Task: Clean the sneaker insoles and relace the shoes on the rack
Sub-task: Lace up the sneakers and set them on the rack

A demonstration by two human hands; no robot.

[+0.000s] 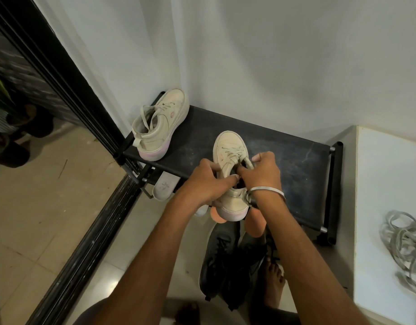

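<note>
A cream sneaker (228,146) stands toe-away on the black shoe rack (296,165), its heel over the front edge. My left hand (202,181) grips its left side and collar. My right hand (261,174) pinches the lace at the top eyelets, thumb over the shoe's opening. A second cream sneaker (157,127) lies tilted at the rack's back left corner, laces loose. A pale insole (163,186) leans below the rack's front left edge.
Dark sneakers (228,261) sit on the tiled floor under my arms, beside my bare feet. A heap of grey laces (404,240) lies on a white ledge at the right. A black-framed mirror (38,90) stands to the left, and white walls close the corner.
</note>
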